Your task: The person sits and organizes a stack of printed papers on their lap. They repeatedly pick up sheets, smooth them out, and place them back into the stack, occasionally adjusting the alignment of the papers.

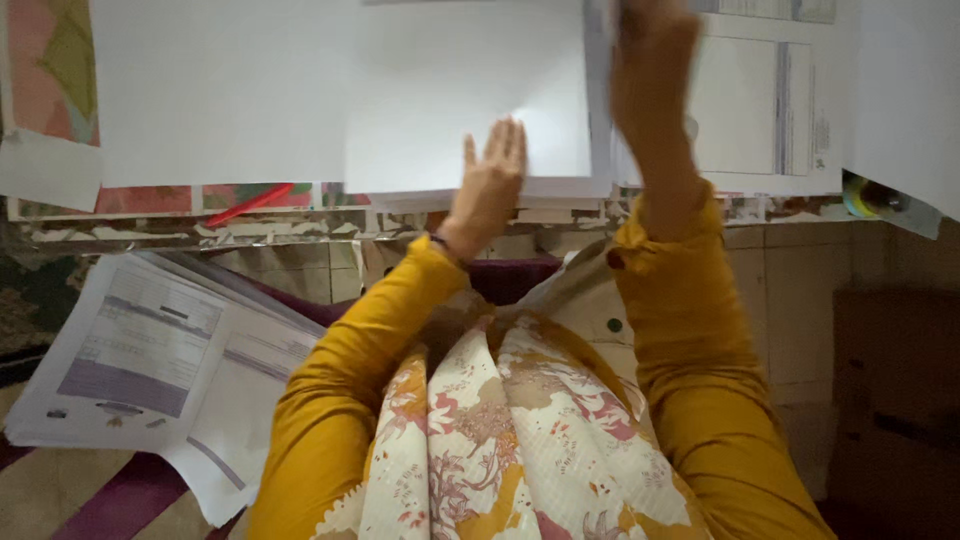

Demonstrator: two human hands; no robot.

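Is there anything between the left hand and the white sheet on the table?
Nothing visible. The left hand lies flat on the white sheet, fingers spread. The right hand is raised and blurred over printed papers beside it.

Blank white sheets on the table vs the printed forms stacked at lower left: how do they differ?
The blank white sheets show no print; the printed forms carry tables and grey bands. The blank sheets lie on the table top under the left hand, fingers flat on one; the forms sit lower, untouched and fanned out. The right hand is blurred above other sheets. Both are white paper.
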